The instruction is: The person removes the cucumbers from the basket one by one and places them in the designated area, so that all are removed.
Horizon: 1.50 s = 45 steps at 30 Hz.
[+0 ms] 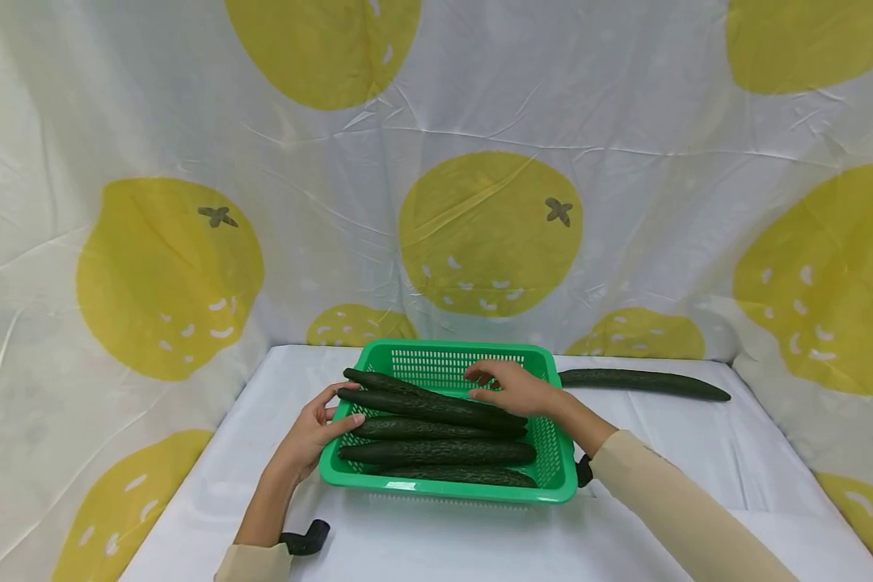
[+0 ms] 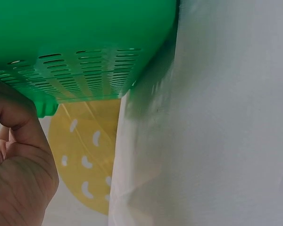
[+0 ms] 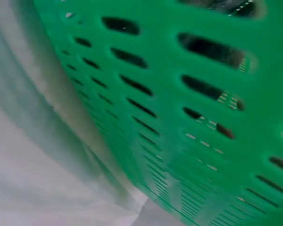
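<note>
A green plastic basket (image 1: 451, 487) with slotted walls stands on the white-covered table. Several long dark green cucumbers (image 1: 436, 451) lie across it, the upper ones slanting down to the right with their left ends near the rim. My left hand (image 1: 311, 436) grips the basket's left rim, thumb over the edge; its curled fingers (image 2: 19, 115) show beside the basket wall in the left wrist view. Reaching in over the right side, my right hand (image 1: 512, 390) hovers at the back of the basket, fingers loosely bent and holding nothing. Only the slotted wall (image 3: 170, 117) fills the right wrist view.
One more cucumber (image 1: 643, 383) lies on the table right of the basket, near the back edge. A white cloth (image 1: 335, 162) printed with yellow fruit hangs behind and along both sides. Black wrist straps (image 1: 307, 537) stick out beside the arms.
</note>
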### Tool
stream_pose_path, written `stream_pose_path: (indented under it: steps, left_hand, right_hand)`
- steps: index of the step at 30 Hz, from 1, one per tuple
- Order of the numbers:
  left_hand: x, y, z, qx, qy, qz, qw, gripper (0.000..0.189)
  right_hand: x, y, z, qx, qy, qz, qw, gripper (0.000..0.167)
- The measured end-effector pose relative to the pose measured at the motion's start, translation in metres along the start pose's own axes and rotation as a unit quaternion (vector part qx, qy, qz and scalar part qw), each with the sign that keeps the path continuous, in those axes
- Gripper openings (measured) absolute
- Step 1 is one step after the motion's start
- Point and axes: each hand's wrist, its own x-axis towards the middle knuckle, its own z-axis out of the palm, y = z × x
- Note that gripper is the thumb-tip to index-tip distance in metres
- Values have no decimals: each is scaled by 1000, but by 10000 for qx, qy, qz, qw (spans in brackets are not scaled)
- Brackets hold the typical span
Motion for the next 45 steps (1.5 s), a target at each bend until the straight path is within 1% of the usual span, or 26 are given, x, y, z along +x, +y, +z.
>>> stream_pose_path:
  steps: [4, 11, 15, 20, 26, 29, 33, 40, 42, 45]
  left_hand:
    - [0, -2, 1, -53, -25, -1, 10000, 63]
    - [-1, -5, 3, -121, -36, -15, 9999, 62]
    - [-1, -5, 3, -153, -9, -5, 9999, 62]
    - [-2, -6, 3, -214, 10, -48, 9998, 62]
    - [-2, -5, 2, -221, 32, -38, 9997, 62]
    - [-1, -4, 2, -198, 16, -6, 9998, 62]
    - [-1, -4, 2, -189, -17, 14, 9998, 62]
    - [-1, -4, 1, -220, -61, 97, 9997, 64]
    - [-1, -4, 1, -221, -68, 101, 9997, 64]
    - [0, -3, 1, -168, -96, 109, 9998, 64]
  right_hand:
    - [1, 5, 8, -95, -111, 56, 9999, 38]
    - [3, 12, 18, -240, -398, 252, 9986, 38]
    - [6, 13, 20, -245, -471, 343, 9980, 39]
    - [8, 16, 23, -196, -660, 515, 9963, 41]
    - [9, 12, 23, -152, -890, 858, 9922, 45]
    - [9, 12, 22, -144, -951, 936, 9909, 46]
    - [9, 13, 21, -52, -934, 914, 9914, 49]
    - [11, 14, 19, 157, -747, 562, 9955, 46]
    - [11, 13, 19, 194, -696, 562, 9958, 45]
    - [11, 13, 18, 301, -638, 698, 9951, 43]
